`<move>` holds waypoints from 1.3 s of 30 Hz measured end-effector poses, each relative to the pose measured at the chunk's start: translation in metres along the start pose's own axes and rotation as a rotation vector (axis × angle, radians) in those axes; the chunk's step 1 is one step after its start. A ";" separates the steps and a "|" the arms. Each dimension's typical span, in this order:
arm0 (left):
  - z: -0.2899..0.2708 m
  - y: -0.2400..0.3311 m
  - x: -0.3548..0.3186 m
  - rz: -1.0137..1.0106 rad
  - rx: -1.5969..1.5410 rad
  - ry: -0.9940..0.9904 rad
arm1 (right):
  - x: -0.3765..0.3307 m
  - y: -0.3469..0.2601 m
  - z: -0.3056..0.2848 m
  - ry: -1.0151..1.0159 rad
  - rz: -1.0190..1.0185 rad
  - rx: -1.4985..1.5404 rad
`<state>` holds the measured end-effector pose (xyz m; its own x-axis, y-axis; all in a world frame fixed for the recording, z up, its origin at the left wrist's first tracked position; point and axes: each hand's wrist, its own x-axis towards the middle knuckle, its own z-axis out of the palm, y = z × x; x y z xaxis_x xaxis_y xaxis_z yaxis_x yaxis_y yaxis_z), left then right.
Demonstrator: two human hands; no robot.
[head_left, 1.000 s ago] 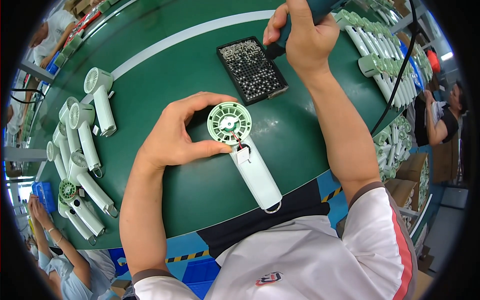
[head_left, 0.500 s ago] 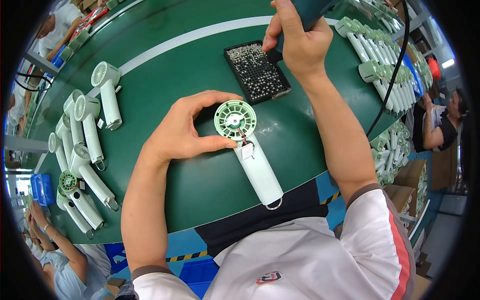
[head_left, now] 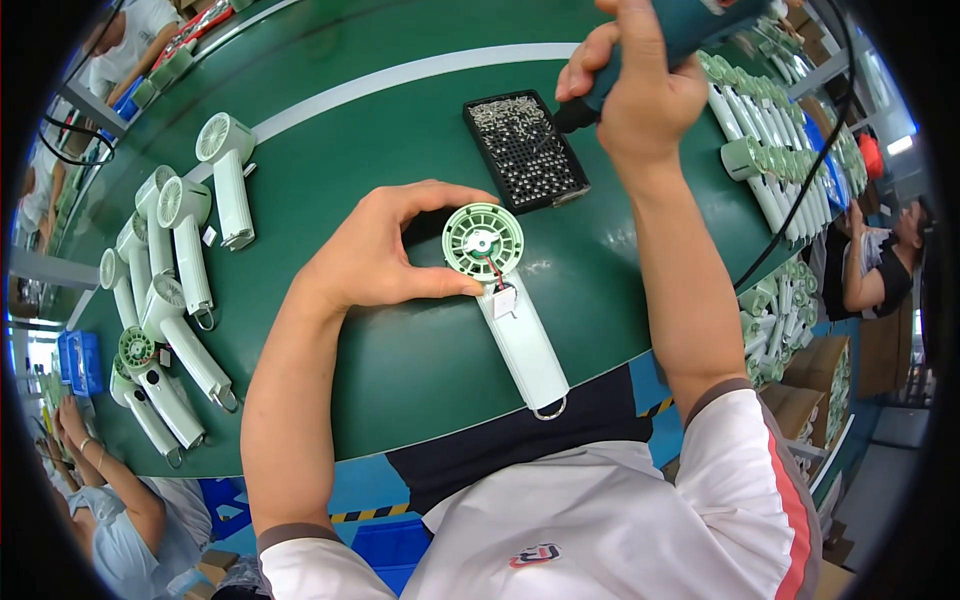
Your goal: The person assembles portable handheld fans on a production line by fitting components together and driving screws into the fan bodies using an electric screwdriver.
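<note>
Pale green, the open fan [head_left: 500,290] lies mid-belt, wiring exposed; your left hand [head_left: 385,255] pinches its head, your right hand [head_left: 640,95] clasps the screwdriver [head_left: 690,30] above the screw tray [head_left: 525,150]. Screws seemingly remain undriven.

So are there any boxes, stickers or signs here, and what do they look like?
Cardboard boxes: brown, stacked at the right, beyond the table edge.
Blue crate: far left, box-shaped, bright blue.
Black tray: rectangular, on the green table, holding small silvery screws.
Small white tag: on the handheld fan by the left hand.
No signs or screens.
</note>
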<state>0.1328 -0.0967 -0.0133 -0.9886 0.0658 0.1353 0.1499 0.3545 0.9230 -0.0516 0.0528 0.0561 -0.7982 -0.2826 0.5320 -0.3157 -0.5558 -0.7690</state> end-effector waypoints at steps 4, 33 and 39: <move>0.004 -0.002 0.003 0.042 -0.026 0.028 | -0.020 -0.039 0.022 0.022 0.104 0.261; -0.001 0.013 -0.003 -0.050 0.065 0.020 | -0.071 -0.037 0.042 -0.453 0.045 0.040; 0.001 -0.007 -0.004 0.037 -0.077 0.096 | -0.081 -0.026 0.048 -0.552 -0.097 0.015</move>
<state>0.1359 -0.0982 -0.0206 -0.9797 -0.0133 0.2000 0.1884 0.2804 0.9412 0.0464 0.0526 0.0501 -0.3781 -0.5949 0.7093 -0.3638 -0.6091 -0.7047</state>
